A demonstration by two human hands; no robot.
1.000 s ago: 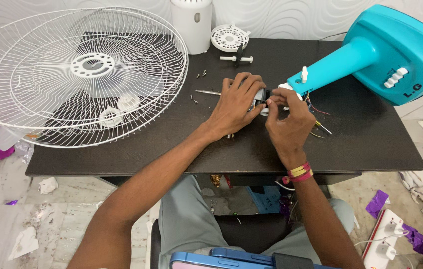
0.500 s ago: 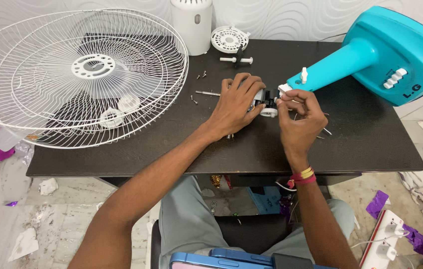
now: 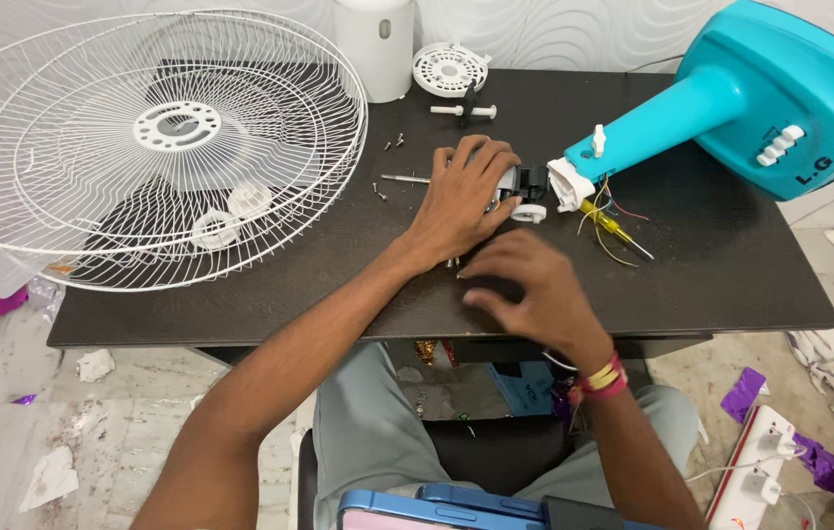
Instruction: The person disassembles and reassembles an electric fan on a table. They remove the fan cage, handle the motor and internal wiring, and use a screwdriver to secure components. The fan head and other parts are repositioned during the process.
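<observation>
Left hand [image 3: 464,196] clamps over small grey metal motor part [image 3: 507,185] beside teal plastic fan stand [image 3: 731,108]. Right hand [image 3: 525,290] hovers loosely open, empty, above dark table [image 3: 711,265]. White wire fan guard [image 3: 142,147] far left.

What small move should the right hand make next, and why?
Probably pick up one of the small metal screws near the table's front edge: the right hand hovers flat just beside them, fingers empty, while the left hand covers the small grey motor part by the turquoise fan stand.
</observation>
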